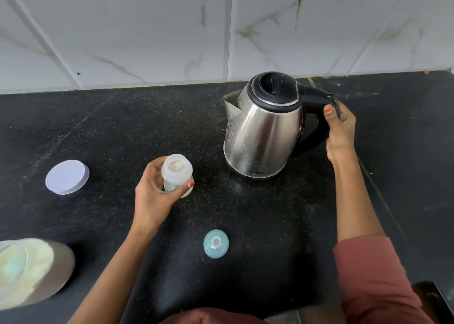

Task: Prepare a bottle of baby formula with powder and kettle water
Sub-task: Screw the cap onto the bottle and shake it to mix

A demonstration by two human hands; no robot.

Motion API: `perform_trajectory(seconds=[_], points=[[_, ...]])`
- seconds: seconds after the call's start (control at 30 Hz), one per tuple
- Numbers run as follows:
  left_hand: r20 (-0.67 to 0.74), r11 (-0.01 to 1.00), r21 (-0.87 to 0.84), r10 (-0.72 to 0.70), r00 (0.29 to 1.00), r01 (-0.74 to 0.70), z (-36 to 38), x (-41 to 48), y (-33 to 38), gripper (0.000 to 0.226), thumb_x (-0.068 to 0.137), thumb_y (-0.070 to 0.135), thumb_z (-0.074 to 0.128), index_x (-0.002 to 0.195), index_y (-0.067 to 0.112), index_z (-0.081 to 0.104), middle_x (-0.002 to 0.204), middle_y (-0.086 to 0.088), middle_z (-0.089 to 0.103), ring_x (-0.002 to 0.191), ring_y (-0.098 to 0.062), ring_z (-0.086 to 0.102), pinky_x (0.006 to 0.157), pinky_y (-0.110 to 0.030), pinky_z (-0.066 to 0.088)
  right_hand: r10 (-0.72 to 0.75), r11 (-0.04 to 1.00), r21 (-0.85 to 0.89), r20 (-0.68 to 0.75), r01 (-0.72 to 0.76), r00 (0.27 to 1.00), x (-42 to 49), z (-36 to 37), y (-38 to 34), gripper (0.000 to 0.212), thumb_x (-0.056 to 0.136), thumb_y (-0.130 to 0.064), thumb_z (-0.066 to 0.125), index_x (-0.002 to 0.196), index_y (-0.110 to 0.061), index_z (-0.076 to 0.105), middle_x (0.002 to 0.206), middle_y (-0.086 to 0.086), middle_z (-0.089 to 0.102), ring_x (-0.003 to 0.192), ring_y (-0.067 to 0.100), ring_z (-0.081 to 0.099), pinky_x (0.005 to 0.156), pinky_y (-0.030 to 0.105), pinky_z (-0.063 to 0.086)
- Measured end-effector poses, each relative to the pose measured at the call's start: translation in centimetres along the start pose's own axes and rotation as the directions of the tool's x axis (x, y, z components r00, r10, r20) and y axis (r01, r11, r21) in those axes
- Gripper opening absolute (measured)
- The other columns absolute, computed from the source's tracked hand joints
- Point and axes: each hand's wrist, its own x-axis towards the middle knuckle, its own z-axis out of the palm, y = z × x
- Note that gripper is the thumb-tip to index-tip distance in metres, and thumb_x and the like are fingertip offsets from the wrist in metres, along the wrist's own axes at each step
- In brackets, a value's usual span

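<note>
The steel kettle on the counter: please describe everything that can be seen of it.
The shiny steel electric kettle has a closed black plastic lid, a pointed spout facing left and a black handle on the right. Pale specks mark its body. It stands upright on the black speckled countertop, near the tiled wall. The right hand grips the handle; nothing else touches it.

Home kitchen: black granite counter, marble-look wall tiles, electric kettle.

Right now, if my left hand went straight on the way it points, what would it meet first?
Likely the wall: the left hand, holding the bottle, points just left of the kettle, though depth makes that gap unclear.
</note>
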Motion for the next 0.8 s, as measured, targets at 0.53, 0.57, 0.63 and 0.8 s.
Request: perform_trajectory(seconds=[0.53, 0.57, 0.63, 0.8], points=[[0.0, 0.997, -0.072, -0.041, 0.999, 0.041, -1.9, -7.1, -2.3, 0.058, 0.06, 0.006, 0.082, 0.101, 0.035, 0.053, 0.106, 0.007, 0.064, 0.1, -0.01, 0.061, 0.089, -0.032, 0.049, -0.008, 0.962, -0.272, -0.03, -0.001, 1.0, -15.4, 3.0, 3.4, 0.029, 0.082, -0.006, 0.063, 0.11, -0.014, 0.063, 0.109, 0.003, 0.066, 0.104, 0.012, 0.061, 0.096, 0.026, 0.045], [-0.002, 0.996, -0.073, -0.044, 0.999, 0.044, -2.0, -7.6, -2.5, 0.058, 0.06, 0.007, 0.083, 0.101, 0.035, 0.053, 0.106, 0.007, 0.064, 0.101, -0.01, 0.061, 0.088, -0.032, 0.049, 0.048, 0.965, -0.261, 0.05, -0.033, 0.998, -16.7, 3.5, 3.4, 0.026, 0.082, -0.007, 0.064, 0.107, -0.018, 0.064, 0.104, 0.001, 0.068, 0.101, 0.012, 0.062, 0.094, 0.027, 0.046], [-0.004, 0.996, -0.078, -0.052, 0.999, 0.052, -2.1, -8.4, -3.1, 0.059, 0.059, 0.008, 0.083, 0.101, 0.036, 0.053, 0.107, 0.006, 0.064, 0.102, -0.011, 0.061, 0.089, -0.032, 0.049, 0.143, 0.963, -0.258, 0.223, -0.083, 0.964, -19.3, 4.5, 3.3, 0.025, 0.081, -0.011, 0.066, 0.101, -0.025, 0.064, 0.1, -0.005, 0.069, 0.097, 0.009, 0.064, 0.091, 0.025, 0.047], [0.02, 0.992, -0.101, -0.071, 0.997, 0.073, -2.6, -9.4, -3.8, 0.058, 0.058, 0.011, 0.083, 0.103, 0.031, 0.054, 0.106, 0.007, 0.063, 0.1, -0.008, 0.061, 0.09, -0.032, 0.049, 0.219, 0.912, -0.41, 0.547, 0.03, 0.808, -23.7, 6.5, 3.9, 0.059, 0.067, -0.026, 0.079, 0.119, -0.031, 0.052, 0.121, -0.009, 0.055, 0.115, -0.002, 0.048, 0.099, 0.011, 0.035]])
